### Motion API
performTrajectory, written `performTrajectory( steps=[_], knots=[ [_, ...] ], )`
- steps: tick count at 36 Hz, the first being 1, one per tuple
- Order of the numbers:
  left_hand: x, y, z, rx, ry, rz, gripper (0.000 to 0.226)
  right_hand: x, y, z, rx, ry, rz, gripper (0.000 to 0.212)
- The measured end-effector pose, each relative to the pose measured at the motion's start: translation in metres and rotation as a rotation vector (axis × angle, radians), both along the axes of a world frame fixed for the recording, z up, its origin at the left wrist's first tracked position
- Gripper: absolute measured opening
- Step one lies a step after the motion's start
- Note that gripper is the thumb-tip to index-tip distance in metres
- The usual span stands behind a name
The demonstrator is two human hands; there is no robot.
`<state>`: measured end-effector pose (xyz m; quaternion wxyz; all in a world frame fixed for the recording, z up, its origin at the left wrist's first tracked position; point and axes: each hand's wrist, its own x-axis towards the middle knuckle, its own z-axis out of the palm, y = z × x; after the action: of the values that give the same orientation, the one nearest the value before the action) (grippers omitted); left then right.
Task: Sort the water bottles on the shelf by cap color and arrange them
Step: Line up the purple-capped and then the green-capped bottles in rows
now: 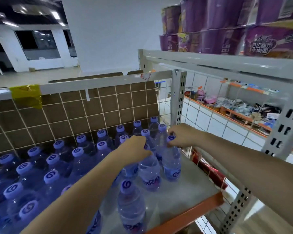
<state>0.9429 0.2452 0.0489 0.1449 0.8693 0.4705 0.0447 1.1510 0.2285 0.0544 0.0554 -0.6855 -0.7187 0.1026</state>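
Several clear water bottles with pale purple caps (pixel 78 152) stand in rows on the grey shelf board (pixel 189 188). My left hand (pixel 134 147) is closed over the top of one bottle (pixel 150 173) near the right end of the rows, hiding its cap. My right hand (pixel 181 135) pinches the neck of the neighbouring bottle (pixel 172 164) just under its cap (pixel 171 138). Both bottles stand upright on the board. One more bottle (pixel 131 205) stands alone closer to me.
A wire grid with brown cardboard (pixel 91 112) backs the shelf. A perforated grey upright (pixel 178 97) and a wire side panel close the right end. The shelf's orange front rail (pixel 193 213) runs at lower right. Purple noodle tubs (pixel 227 24) sit on the shelf above.
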Motion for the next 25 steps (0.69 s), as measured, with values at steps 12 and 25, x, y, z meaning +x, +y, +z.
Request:
performTrajectory(
  steps=[12,25],
  knots=[
    [0.037,0.008,0.002,-0.013,0.022,-0.002,0.02,0.01,0.021,0.001,-0.151,0.165,-0.021,0.025],
    [0.028,-0.001,0.002,-0.132,0.017,0.001,0.036,0.004,0.019,0.008,-0.217,-0.059,0.048,0.047]
  ],
)
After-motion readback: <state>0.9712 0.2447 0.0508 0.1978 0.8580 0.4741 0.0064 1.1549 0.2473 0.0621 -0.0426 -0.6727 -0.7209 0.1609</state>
